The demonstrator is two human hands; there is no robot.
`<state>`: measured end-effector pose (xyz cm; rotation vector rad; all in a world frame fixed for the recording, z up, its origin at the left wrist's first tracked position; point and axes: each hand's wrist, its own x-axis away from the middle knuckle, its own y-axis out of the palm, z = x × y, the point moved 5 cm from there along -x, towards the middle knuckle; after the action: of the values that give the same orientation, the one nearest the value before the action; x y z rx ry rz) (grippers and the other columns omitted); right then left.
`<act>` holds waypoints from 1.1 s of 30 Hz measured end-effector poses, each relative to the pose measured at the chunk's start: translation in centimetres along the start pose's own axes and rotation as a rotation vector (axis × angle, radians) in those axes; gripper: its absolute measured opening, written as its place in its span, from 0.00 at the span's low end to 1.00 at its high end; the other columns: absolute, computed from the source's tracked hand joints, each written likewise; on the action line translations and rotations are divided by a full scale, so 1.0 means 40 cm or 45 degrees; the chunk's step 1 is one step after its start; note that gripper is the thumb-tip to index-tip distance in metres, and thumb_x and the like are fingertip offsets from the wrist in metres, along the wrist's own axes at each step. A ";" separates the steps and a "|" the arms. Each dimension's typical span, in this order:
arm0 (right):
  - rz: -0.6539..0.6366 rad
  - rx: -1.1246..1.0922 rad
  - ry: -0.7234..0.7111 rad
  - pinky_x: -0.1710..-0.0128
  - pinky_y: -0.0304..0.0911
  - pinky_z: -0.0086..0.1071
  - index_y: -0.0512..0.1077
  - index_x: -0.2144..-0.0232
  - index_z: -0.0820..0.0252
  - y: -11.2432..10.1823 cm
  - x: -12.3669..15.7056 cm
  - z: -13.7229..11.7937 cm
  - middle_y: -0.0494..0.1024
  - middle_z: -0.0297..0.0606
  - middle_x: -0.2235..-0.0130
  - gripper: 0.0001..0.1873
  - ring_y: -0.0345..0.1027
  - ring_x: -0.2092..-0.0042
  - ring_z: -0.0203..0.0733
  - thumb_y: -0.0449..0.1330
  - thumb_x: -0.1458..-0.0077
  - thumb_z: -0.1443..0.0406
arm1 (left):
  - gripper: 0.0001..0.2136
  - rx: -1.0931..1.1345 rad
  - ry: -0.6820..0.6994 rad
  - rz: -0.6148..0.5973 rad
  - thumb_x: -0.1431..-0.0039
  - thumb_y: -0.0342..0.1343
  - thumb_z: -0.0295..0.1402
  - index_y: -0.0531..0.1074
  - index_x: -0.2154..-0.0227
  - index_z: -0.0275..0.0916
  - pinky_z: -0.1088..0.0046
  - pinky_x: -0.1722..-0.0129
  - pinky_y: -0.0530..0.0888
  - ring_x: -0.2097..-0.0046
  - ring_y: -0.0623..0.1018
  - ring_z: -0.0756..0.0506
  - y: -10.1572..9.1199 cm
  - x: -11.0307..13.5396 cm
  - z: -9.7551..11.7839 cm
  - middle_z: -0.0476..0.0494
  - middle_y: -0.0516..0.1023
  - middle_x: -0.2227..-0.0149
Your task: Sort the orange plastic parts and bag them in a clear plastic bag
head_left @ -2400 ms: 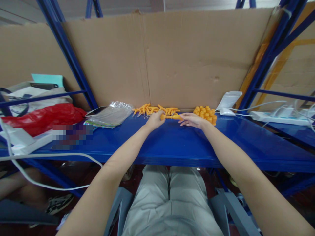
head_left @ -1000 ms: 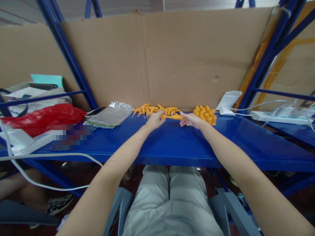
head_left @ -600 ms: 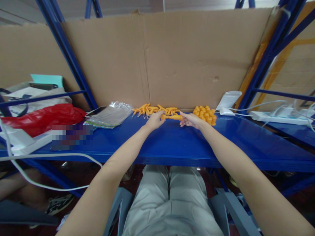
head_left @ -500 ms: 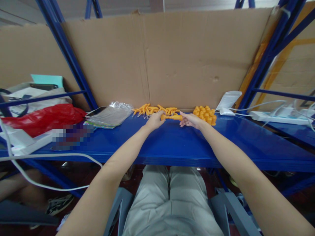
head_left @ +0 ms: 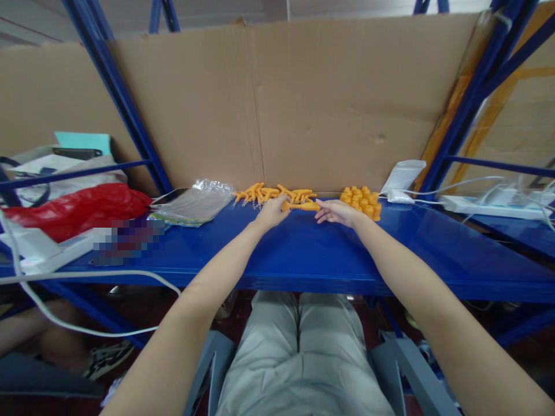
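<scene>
Right hand [head_left: 339, 212] — shelf edge [head_left: 312, 284] (well apart)

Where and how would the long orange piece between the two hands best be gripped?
Probably by its ends, coming in from left and right: the orange piece is long and lies crosswise, with the left hand at its rounded left end and the right hand at the other. Forked orange pieces lie behind it, so the back looks poorer.
</scene>
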<state>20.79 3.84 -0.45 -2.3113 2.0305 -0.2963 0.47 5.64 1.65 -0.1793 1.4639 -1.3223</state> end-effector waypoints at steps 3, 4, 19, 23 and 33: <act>0.006 0.003 -0.014 0.84 0.50 0.21 0.69 0.69 0.62 0.002 0.004 -0.002 0.78 0.36 0.76 0.15 0.73 0.76 0.32 0.58 0.35 0.56 | 0.13 -0.005 -0.008 -0.004 0.45 0.59 0.25 0.74 0.56 0.36 0.69 0.54 0.74 0.58 0.81 0.43 0.001 -0.001 0.000 0.41 0.82 0.58; 0.010 0.005 -0.016 0.84 0.50 0.21 0.69 0.69 0.62 0.002 0.005 -0.002 0.78 0.36 0.76 0.15 0.73 0.76 0.32 0.58 0.35 0.56 | 0.13 -0.005 -0.007 -0.003 0.45 0.59 0.25 0.74 0.55 0.36 0.69 0.54 0.74 0.57 0.81 0.43 0.001 -0.001 0.000 0.41 0.82 0.58; 0.040 0.077 -0.017 0.82 0.51 0.22 0.69 0.70 0.62 0.008 0.012 -0.006 0.77 0.37 0.76 0.17 0.72 0.76 0.32 0.56 0.34 0.55 | 0.14 -0.031 0.001 -0.031 0.44 0.58 0.25 0.74 0.54 0.34 0.68 0.53 0.74 0.56 0.81 0.42 -0.001 0.000 0.007 0.39 0.82 0.56; 0.132 0.060 -0.055 0.78 0.58 0.23 0.69 0.66 0.61 -0.002 0.016 -0.020 0.80 0.38 0.70 0.15 0.73 0.75 0.33 0.56 0.34 0.55 | 0.16 -0.065 0.001 -0.037 0.44 0.56 0.24 0.74 0.52 0.35 0.67 0.53 0.74 0.58 0.81 0.43 -0.016 -0.003 -0.006 0.41 0.82 0.60; 1.045 0.577 -0.767 0.60 0.67 0.37 0.71 0.68 0.59 -0.170 0.036 -0.121 0.79 0.43 0.65 0.06 0.74 0.63 0.45 0.53 0.42 0.67 | 0.16 -0.350 0.138 -0.265 0.39 0.52 0.28 0.73 0.49 0.41 0.67 0.50 0.73 0.49 0.79 0.41 -0.056 -0.047 -0.019 0.40 0.81 0.51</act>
<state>26.75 3.77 5.58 -1.0097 2.0692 0.0023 -0.54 6.63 4.33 -0.4558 1.7550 -1.3062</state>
